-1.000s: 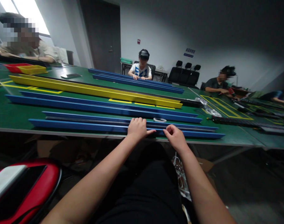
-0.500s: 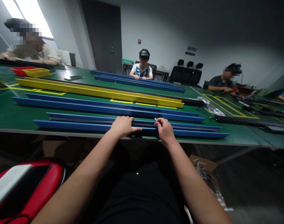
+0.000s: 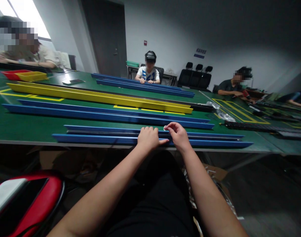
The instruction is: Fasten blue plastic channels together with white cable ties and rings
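Observation:
The nearest blue channel (image 3: 91, 138) lies along the front edge of the green table (image 3: 29, 131), with a dark strip inside it. My left hand (image 3: 148, 138) rests over this channel, fingers across its far wall and thumb pointing right along the near wall, closed round it. Just to the right, my right hand (image 3: 178, 134) pinches a small white piece (image 3: 165, 128) between thumb and fingertips, above the channel. Its exact shape is too small to tell.
Beyond lie another blue channel (image 3: 103, 116), a yellow channel (image 3: 98, 98) and more blue channels (image 3: 145, 88). Red (image 3: 13, 75) and yellow trays (image 3: 33, 76) stand at left. Clear plastic (image 3: 224, 114) lies at right. Several people sit around; a red stool (image 3: 45, 197) is lower left.
The nearest blue channel has shifted to the right. My left hand has moved right with it, closer to my right hand, which still pinches the white piece.

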`<state>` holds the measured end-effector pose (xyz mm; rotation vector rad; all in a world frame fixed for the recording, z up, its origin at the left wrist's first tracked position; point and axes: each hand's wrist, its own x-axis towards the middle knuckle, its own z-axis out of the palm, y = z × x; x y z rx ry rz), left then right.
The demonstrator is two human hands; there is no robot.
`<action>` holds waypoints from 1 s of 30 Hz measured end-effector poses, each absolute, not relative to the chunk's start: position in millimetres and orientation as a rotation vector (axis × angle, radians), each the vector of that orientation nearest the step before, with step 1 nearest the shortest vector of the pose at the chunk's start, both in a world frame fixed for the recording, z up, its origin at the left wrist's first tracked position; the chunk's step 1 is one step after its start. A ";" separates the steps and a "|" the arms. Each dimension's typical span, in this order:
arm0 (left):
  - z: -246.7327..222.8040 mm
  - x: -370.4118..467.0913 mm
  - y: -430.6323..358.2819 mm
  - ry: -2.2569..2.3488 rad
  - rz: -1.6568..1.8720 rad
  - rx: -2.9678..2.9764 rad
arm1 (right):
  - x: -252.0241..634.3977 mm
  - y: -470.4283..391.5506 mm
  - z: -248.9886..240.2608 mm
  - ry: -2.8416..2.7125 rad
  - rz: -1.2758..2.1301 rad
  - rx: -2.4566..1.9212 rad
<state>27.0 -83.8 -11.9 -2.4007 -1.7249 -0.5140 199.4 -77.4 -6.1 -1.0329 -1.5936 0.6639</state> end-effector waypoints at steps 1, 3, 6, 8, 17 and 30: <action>-12.6 32.2 -84.0 -1.719 -0.521 -2.405 | 202.3 -77.0 -6.1 -1.590 0.705 -1.031; -13.4 35.5 -84.5 -1.699 -0.551 -2.413 | 207.9 -75.7 -7.2 -1.557 0.791 -1.049; -12.9 28.6 -87.9 -1.625 -0.616 -2.458 | 212.7 -73.2 -9.7 -1.508 0.853 -1.074; -11.1 21.5 -92.2 -1.544 -0.681 -2.510 | 212.5 -72.3 -11.1 -1.536 0.833 -1.087; -1.0 -39.9 -92.3 -1.639 -0.743 -2.465 | 208.0 -72.3 -16.9 -1.619 0.801 -1.061; -7.8 -50.3 -89.8 -1.871 -0.549 -2.137 | 206.1 -75.0 -13.2 -1.581 0.785 -1.091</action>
